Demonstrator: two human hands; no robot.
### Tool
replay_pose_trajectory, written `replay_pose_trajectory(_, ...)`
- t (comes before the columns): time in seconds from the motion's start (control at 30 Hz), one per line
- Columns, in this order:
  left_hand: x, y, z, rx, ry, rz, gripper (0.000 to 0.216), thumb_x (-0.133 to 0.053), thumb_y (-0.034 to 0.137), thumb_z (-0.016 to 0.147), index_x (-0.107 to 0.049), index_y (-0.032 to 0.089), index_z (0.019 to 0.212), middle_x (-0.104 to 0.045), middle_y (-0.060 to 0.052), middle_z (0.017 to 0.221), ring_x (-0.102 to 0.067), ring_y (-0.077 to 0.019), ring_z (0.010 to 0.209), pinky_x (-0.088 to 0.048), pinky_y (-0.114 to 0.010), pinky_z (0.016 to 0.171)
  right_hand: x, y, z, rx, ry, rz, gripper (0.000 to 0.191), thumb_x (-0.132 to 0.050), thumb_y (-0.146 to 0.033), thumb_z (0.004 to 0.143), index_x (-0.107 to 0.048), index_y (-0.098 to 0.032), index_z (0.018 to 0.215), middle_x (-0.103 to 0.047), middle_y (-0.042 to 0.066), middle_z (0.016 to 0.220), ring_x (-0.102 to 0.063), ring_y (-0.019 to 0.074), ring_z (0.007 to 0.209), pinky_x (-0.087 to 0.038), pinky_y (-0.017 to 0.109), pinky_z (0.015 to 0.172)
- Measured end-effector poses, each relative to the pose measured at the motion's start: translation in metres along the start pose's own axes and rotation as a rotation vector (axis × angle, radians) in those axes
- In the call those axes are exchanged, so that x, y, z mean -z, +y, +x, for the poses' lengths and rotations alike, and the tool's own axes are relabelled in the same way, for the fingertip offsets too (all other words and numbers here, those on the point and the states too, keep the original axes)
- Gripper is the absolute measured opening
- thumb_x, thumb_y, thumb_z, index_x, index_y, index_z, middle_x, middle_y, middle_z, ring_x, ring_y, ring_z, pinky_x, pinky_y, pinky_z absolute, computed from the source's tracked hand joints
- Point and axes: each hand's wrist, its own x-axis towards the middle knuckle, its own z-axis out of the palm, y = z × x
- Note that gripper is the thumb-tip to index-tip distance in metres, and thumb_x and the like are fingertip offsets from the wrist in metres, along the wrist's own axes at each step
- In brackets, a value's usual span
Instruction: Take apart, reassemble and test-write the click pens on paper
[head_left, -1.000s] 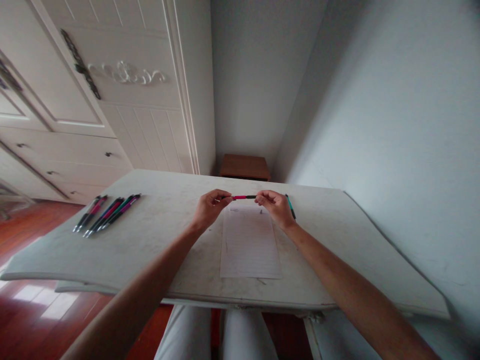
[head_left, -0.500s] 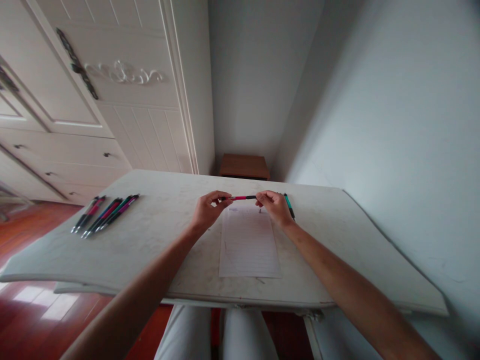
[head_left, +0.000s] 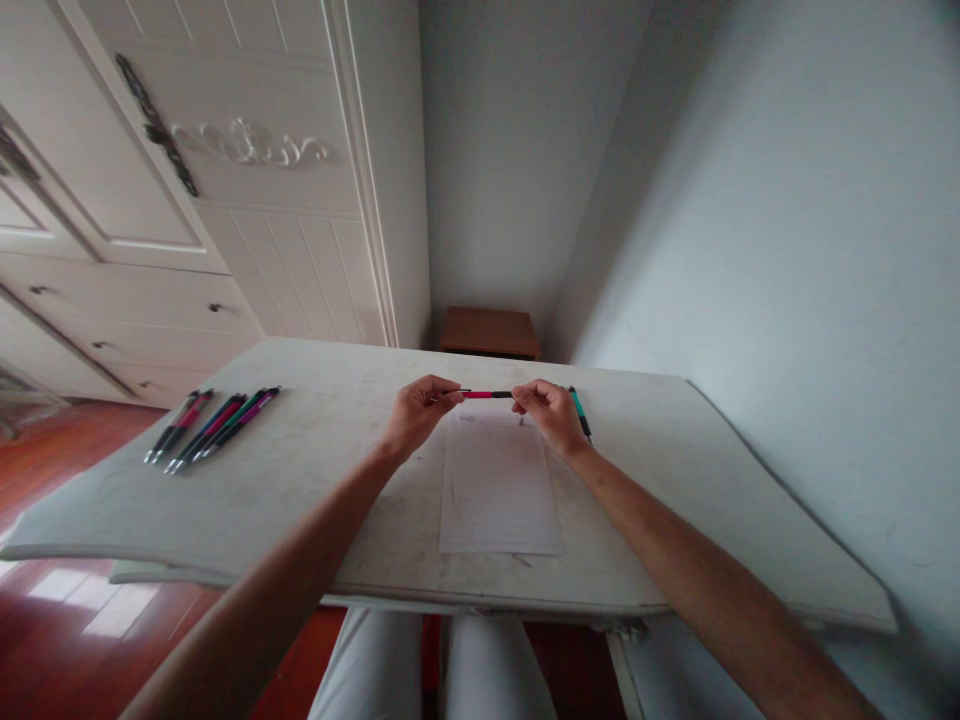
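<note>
My left hand (head_left: 416, 412) and my right hand (head_left: 550, 412) pinch the two ends of a pink and black pen (head_left: 484, 394), held level just above the top edge of a lined sheet of paper (head_left: 499, 485). Both hands are closed on the pen. A teal pen (head_left: 580, 410) lies on the table right behind my right hand. Several more pens (head_left: 214, 425), pink, purple, teal and black, lie side by side at the table's left.
The white table (head_left: 300, 480) stands against a grey wall on the right. A white wardrobe with drawers (head_left: 187, 250) fills the left. A small brown stand (head_left: 489, 333) sits beyond the table. My legs show under the front edge.
The hands and the pen stay almost where they were; the left fingers shift slightly on the pen's end.
</note>
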Motion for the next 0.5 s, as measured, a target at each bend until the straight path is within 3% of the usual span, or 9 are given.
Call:
replay_pose_trajectory(0.13,-0.0010,0.0041,-0.0037,0.029,-0.047,-0.026,0.030,-0.078,0.038,0.068,-0.071,0.015,0.086,-0.073,-0.008,0.086,-0.061,-0.0145,0.068,-0.048,-0.027,0.063,0.0003,-0.0020,-0.0010,0.015,0.021,-0.034,0.047,-0.060,-0.063,0.082,-0.059,-0.020,0.062,-0.063,0.002,0.058,-0.057,0.0143,0.058,-0.046,0.026,0.057)
replay_pose_trajectory(0.27,-0.0025,0.0084,-0.0041,-0.005,-0.022,-0.060,0.044,-0.080,0.041,0.067,-0.067,0.015,0.100,-0.071,-0.010,0.104,-0.064,-0.0173,0.084,-0.050,-0.028,0.071,0.0004,-0.0019,-0.0011,0.018,0.040,-0.042,0.048,-0.059,-0.063,0.083,-0.059,-0.020,0.062,-0.063,0.002,0.058,-0.057,0.0142,0.058,-0.047,0.026,0.058)
replay_pose_trajectory(0.37,-0.0020,0.0064,-0.0022,0.041,-0.024,-0.039,0.047,-0.067,0.057,0.078,-0.066,0.014,0.099,-0.072,-0.009,0.089,-0.062,-0.0159,0.075,-0.046,-0.025,0.062,0.0008,-0.0016,-0.0008,0.022,0.043,-0.049,0.047,-0.059,-0.062,0.083,-0.060,-0.020,0.062,-0.065,0.003,0.061,-0.057,0.0142,0.059,-0.047,0.027,0.059)
replay_pose_trajectory(0.5,0.0001,0.0030,-0.0007,0.052,-0.129,0.075,0.055,-0.051,0.064,0.085,-0.065,0.015,0.065,-0.063,-0.005,0.060,-0.052,-0.0126,0.056,-0.040,-0.025,0.053,0.0010,-0.0002,-0.0001,0.028,0.025,-0.009,0.043,-0.063,-0.061,0.081,-0.062,-0.020,0.067,-0.066,0.003,0.064,-0.057,0.0141,0.060,-0.048,0.027,0.060)
